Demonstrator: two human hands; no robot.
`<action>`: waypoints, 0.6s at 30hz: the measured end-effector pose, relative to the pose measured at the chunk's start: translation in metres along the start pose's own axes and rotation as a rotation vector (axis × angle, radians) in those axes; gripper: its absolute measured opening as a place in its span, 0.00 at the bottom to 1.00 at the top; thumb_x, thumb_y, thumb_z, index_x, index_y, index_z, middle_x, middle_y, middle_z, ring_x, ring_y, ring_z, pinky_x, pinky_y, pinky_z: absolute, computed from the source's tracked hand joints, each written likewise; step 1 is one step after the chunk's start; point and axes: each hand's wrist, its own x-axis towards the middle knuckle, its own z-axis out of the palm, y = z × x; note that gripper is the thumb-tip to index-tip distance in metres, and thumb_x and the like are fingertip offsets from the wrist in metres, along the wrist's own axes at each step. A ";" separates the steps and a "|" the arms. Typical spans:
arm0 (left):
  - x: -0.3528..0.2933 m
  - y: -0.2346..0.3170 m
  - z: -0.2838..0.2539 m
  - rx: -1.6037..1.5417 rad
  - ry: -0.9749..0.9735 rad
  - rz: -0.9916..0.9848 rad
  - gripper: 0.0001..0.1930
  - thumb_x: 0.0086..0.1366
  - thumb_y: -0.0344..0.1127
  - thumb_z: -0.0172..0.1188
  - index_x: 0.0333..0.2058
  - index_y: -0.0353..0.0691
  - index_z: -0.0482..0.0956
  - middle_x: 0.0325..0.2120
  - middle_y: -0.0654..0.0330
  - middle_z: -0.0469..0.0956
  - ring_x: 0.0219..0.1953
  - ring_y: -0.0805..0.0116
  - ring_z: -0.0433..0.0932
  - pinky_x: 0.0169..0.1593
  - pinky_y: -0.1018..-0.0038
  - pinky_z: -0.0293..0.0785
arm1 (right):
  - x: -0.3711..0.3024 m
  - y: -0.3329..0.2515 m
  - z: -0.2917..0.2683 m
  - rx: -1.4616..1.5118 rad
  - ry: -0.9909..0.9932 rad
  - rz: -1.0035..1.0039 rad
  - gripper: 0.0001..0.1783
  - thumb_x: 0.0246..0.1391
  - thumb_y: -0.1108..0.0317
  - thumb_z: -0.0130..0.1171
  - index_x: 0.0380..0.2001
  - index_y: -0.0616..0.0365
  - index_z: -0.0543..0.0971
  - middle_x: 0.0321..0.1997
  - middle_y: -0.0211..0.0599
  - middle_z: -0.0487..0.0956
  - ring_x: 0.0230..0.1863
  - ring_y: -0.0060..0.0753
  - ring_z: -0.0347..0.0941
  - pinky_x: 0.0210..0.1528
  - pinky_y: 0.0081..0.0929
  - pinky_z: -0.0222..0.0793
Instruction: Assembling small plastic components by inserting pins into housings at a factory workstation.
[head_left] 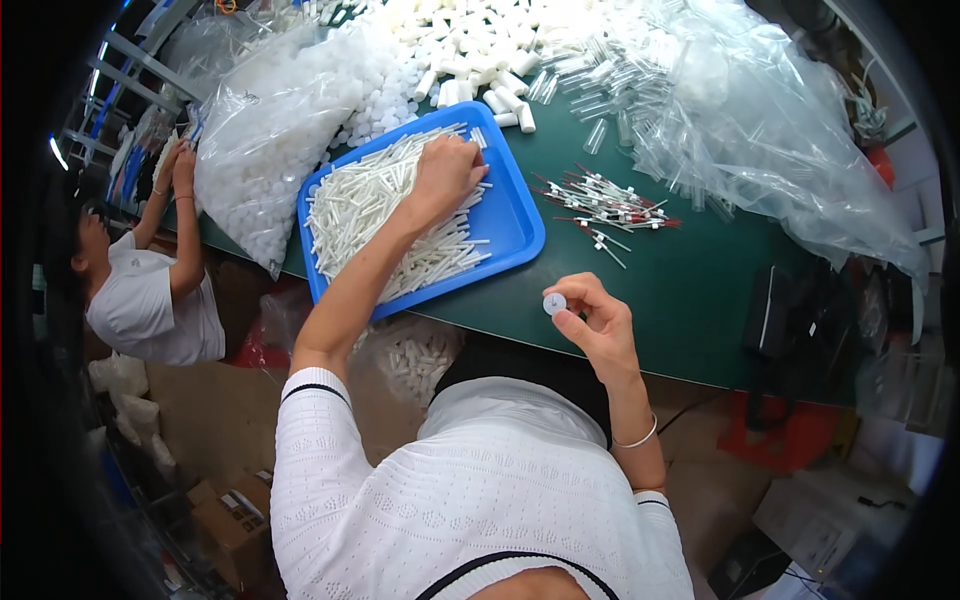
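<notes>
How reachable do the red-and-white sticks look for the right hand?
Probably reachable, yes: the red-and-white sticks lie beyond the right hand, with only bare table between, though its grip holds a round white piece.

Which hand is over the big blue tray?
The left hand, over the white sticks in the blue tray; the right hand is outside it, holding a small round piece.

You see through the left of two fisheye cameras worn side by side on your head. It looks steeply down past your chest, close enough that your white knit top (500,480) fills the lower middle; your left hand (446,182) and right hand (598,318) lie farther out, over the green table (690,330), whose edge bends.
</notes>
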 end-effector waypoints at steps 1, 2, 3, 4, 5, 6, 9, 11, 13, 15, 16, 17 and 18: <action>0.003 0.000 -0.001 0.012 -0.062 -0.022 0.05 0.53 0.31 0.65 0.25 0.36 0.81 0.26 0.52 0.79 0.32 0.55 0.76 0.40 0.63 0.72 | -0.003 -0.002 0.002 0.179 0.071 0.082 0.12 0.58 0.70 0.58 0.43 0.65 0.76 0.41 0.35 0.78 0.41 0.21 0.73 0.43 0.16 0.68; 0.004 0.001 -0.002 0.026 -0.125 -0.046 0.05 0.52 0.31 0.65 0.25 0.36 0.81 0.26 0.52 0.79 0.32 0.55 0.76 0.40 0.63 0.71 | -0.005 -0.004 0.003 0.360 0.142 0.165 0.12 0.58 0.69 0.58 0.43 0.65 0.76 0.41 0.35 0.78 0.40 0.20 0.73 0.42 0.15 0.67; 0.005 0.001 -0.004 0.022 -0.112 -0.003 0.05 0.53 0.31 0.65 0.26 0.36 0.81 0.27 0.53 0.79 0.31 0.55 0.75 0.40 0.64 0.71 | -0.004 -0.001 0.000 0.411 0.161 0.175 0.13 0.59 0.70 0.57 0.46 0.64 0.74 0.40 0.35 0.78 0.38 0.20 0.73 0.41 0.15 0.68; 0.006 0.008 -0.008 0.020 -0.117 0.004 0.05 0.53 0.31 0.65 0.26 0.36 0.81 0.27 0.53 0.79 0.31 0.55 0.75 0.40 0.64 0.71 | -0.003 -0.002 -0.004 0.421 0.197 0.171 0.14 0.59 0.70 0.56 0.47 0.64 0.74 0.40 0.36 0.78 0.38 0.21 0.74 0.41 0.16 0.69; 0.003 0.015 -0.013 -0.084 -0.018 0.048 0.06 0.53 0.32 0.65 0.27 0.36 0.80 0.26 0.54 0.79 0.29 0.58 0.74 0.38 0.66 0.72 | 0.000 -0.001 -0.006 0.431 0.234 0.166 0.14 0.60 0.71 0.55 0.48 0.64 0.73 0.40 0.37 0.78 0.37 0.21 0.74 0.42 0.18 0.70; -0.001 0.024 -0.019 -0.189 0.079 0.091 0.06 0.54 0.32 0.66 0.28 0.36 0.80 0.26 0.56 0.79 0.28 0.60 0.74 0.36 0.68 0.72 | 0.005 -0.003 -0.008 0.393 0.278 0.120 0.15 0.60 0.72 0.54 0.50 0.65 0.72 0.40 0.39 0.78 0.37 0.24 0.75 0.43 0.21 0.72; -0.034 0.068 -0.033 -0.875 -0.022 -0.210 0.05 0.58 0.31 0.65 0.31 0.36 0.81 0.25 0.63 0.79 0.27 0.79 0.73 0.31 0.79 0.68 | 0.019 -0.015 -0.007 0.390 0.382 -0.035 0.16 0.62 0.70 0.51 0.52 0.65 0.71 0.42 0.42 0.78 0.39 0.28 0.77 0.45 0.25 0.73; -0.057 0.082 -0.026 -1.133 -0.093 -0.283 0.07 0.60 0.29 0.64 0.36 0.36 0.81 0.29 0.66 0.80 0.31 0.83 0.73 0.35 0.84 0.69 | 0.028 -0.019 -0.005 0.430 0.394 -0.114 0.16 0.63 0.70 0.51 0.52 0.65 0.71 0.44 0.44 0.78 0.41 0.30 0.77 0.48 0.28 0.74; -0.071 0.099 -0.025 -1.339 -0.146 -0.350 0.09 0.61 0.29 0.63 0.41 0.35 0.82 0.33 0.65 0.80 0.34 0.82 0.75 0.39 0.85 0.71 | 0.030 -0.020 -0.003 0.456 0.390 -0.123 0.16 0.63 0.70 0.50 0.52 0.65 0.71 0.45 0.45 0.78 0.43 0.32 0.78 0.50 0.30 0.74; -0.078 0.104 -0.021 -1.397 -0.155 -0.355 0.09 0.61 0.28 0.63 0.40 0.35 0.82 0.33 0.65 0.80 0.35 0.82 0.75 0.39 0.85 0.70 | 0.030 -0.019 0.000 0.490 0.380 -0.121 0.16 0.63 0.71 0.50 0.52 0.65 0.70 0.45 0.45 0.77 0.43 0.33 0.78 0.50 0.31 0.74; -0.081 0.106 -0.020 -1.449 -0.154 -0.359 0.08 0.62 0.28 0.62 0.40 0.34 0.82 0.33 0.65 0.80 0.35 0.83 0.75 0.39 0.86 0.70 | 0.029 -0.018 0.000 0.488 0.385 -0.118 0.16 0.63 0.71 0.50 0.52 0.65 0.70 0.45 0.45 0.77 0.43 0.33 0.78 0.50 0.31 0.74; -0.083 0.108 -0.020 -1.454 -0.157 -0.371 0.07 0.62 0.27 0.62 0.39 0.34 0.81 0.32 0.65 0.80 0.34 0.83 0.74 0.39 0.86 0.70 | 0.027 -0.016 0.001 0.493 0.383 -0.112 0.16 0.63 0.71 0.50 0.52 0.65 0.70 0.45 0.45 0.77 0.44 0.34 0.78 0.50 0.31 0.74; -0.085 0.108 -0.019 -1.456 -0.161 -0.371 0.07 0.62 0.27 0.62 0.39 0.34 0.81 0.32 0.65 0.80 0.34 0.83 0.74 0.39 0.86 0.70 | 0.026 -0.014 0.001 0.498 0.381 -0.107 0.16 0.63 0.71 0.50 0.52 0.66 0.70 0.45 0.46 0.77 0.44 0.34 0.78 0.51 0.32 0.74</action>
